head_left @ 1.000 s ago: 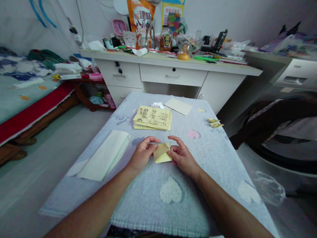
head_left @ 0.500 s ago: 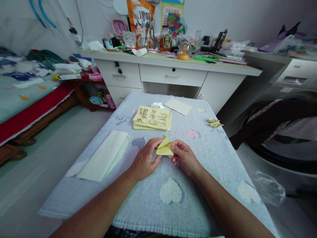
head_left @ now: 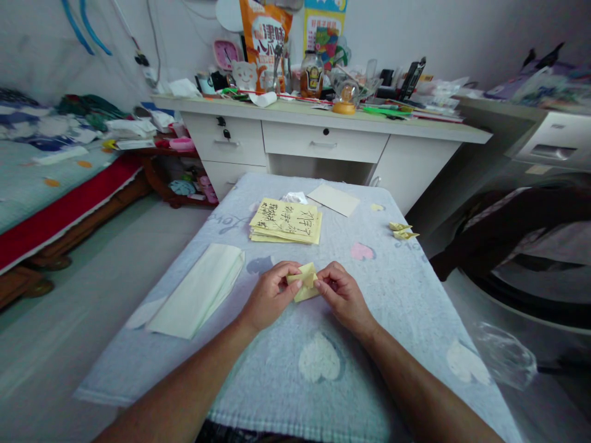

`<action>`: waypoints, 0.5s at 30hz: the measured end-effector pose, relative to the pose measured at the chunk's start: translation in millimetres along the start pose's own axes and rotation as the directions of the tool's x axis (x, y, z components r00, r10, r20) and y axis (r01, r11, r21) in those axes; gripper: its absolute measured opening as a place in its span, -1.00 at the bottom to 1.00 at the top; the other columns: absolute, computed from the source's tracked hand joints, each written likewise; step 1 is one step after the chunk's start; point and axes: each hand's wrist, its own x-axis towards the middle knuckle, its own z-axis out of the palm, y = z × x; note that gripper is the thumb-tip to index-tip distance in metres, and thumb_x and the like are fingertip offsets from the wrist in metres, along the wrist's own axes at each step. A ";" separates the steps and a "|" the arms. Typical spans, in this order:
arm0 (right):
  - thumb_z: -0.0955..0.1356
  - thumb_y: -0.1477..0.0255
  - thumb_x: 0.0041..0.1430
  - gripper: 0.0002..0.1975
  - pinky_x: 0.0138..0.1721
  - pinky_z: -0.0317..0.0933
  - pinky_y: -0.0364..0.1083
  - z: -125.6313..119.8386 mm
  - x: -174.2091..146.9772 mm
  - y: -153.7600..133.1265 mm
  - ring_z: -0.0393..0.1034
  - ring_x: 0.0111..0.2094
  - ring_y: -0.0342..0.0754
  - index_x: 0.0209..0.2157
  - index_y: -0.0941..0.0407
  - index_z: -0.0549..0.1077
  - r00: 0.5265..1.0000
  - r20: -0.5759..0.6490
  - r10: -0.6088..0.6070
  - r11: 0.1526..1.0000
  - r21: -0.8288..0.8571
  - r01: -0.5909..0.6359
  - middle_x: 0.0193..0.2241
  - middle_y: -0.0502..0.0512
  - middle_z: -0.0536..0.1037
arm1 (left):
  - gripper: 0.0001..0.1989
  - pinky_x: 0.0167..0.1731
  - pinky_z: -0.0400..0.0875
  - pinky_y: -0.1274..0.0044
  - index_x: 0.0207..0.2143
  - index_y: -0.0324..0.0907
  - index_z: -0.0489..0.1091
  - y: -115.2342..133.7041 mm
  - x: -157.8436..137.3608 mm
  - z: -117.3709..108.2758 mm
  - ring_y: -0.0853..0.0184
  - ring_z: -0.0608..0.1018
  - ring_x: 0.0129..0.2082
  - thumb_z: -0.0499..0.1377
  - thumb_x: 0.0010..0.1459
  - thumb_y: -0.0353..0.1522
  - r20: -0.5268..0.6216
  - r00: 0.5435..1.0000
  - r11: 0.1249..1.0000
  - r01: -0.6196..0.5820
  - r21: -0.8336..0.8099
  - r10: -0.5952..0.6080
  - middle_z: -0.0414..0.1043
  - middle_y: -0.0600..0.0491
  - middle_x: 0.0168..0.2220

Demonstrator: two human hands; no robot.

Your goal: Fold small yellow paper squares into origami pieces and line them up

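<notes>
A small folded piece of yellow paper (head_left: 305, 291) is held between my two hands over the cloth-covered table (head_left: 318, 357). My left hand (head_left: 273, 291) pinches its left side, thumb on top. At its right edge, my right hand (head_left: 340, 294) grips it between thumb and fingers. Beyond the hands lies a stack of yellow paper sheets (head_left: 286, 223) with black handwriting on top. Two folded yellow paper pieces (head_left: 402, 231) with pointed ends rest near the table's right edge.
A folded pale cloth or paper (head_left: 198, 290) lies to the left. Behind the stack are a blank cream sheet (head_left: 334, 200) and a crumpled white tissue (head_left: 294, 197). A cluttered white desk (head_left: 325, 146) stands at the far side, a front-loading washer (head_left: 561, 147) at right, a bed (head_left: 60, 178) at left.
The yellow paper has been turned in my hands; its raised pointed flap now looks opened and flatter. My left thumb has come onto its face. The view has shifted slightly.
</notes>
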 end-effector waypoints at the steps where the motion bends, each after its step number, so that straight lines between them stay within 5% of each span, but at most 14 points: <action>1: 0.34 0.40 0.18 -0.90 -0.38 0.12 -0.16 0.1 -0.1 -0.7 0.20 -0.42 -0.16 -0.39 0.11 0.45 1.000 -0.005 -0.017 0.999 -0.028 0.017 -0.43 -0.01 0.29 | -0.86 -0.10 0.35 0.50 -0.26 -0.20 0.40 0.8 0.2 0.8 0.28 0.47 -0.09 0.10 0.21 -0.34 0.021 1.000 0.999 0.014 -0.029 -0.013 0.41 -0.04 -0.10; 8: 0.32 0.44 0.19 -0.91 -0.40 0.10 -0.16 2.4 -0.4 -4.4 0.20 -0.43 -0.16 -0.39 0.12 0.43 0.999 0.018 -0.040 0.996 -0.085 0.041 -0.43 -0.01 0.28 | -0.71 -0.06 0.30 0.48 -0.21 -0.21 0.42 5.3 0.2 4.4 0.27 0.46 -0.09 -0.05 0.30 -0.28 0.132 0.989 0.993 0.076 -0.094 -0.063 0.43 -0.03 -0.09; 11: 0.31 0.43 0.19 -0.88 -0.41 0.09 -0.17 2.4 0.0 -2.0 0.19 -0.45 -0.17 -0.42 0.13 0.42 1.000 0.024 -0.017 0.996 -0.089 0.019 -0.46 -0.02 0.27 | -0.83 -0.11 0.34 0.49 -0.16 -0.17 0.33 3.0 -2.1 5.4 0.29 0.47 -0.12 0.02 0.23 -0.37 0.138 0.986 0.984 0.112 -0.137 -0.093 0.42 0.01 -0.09; 15: 0.31 0.41 0.17 -0.85 -0.45 0.08 -0.18 2.4 1.0 0.7 0.17 -0.47 -0.17 -0.46 0.14 0.38 1.000 0.016 0.012 0.998 -0.069 -0.011 -0.47 -0.02 0.27 | -0.67 -0.09 0.36 0.48 -0.13 -0.12 0.21 0.4 -5.3 10.7 0.28 0.47 -0.05 0.17 0.03 -0.48 0.087 0.993 0.990 0.089 -0.106 -0.080 0.34 -0.02 0.03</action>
